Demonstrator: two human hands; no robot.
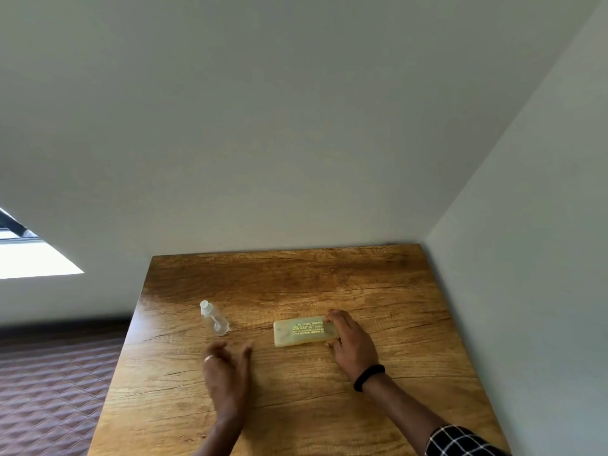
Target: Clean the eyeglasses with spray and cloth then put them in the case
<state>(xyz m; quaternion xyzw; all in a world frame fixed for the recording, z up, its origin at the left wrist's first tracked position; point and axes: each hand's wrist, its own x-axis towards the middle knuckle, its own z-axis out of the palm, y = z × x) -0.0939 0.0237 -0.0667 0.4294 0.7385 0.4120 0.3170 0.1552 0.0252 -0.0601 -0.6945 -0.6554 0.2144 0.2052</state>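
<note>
A pale yellow eyeglass case with gold lettering lies closed on the wooden table. My right hand grips the case's right end, fingers on its far edge and thumb on its near edge. A small clear spray bottle with a white cap stands to the left of the case. My left hand hovers blurred between bottle and case, fingers spread and holding nothing. No eyeglasses or cloth are in view.
The table stands in a corner, with a grey wall behind it and another along its right side. A quilted brown surface lies below the table's left edge.
</note>
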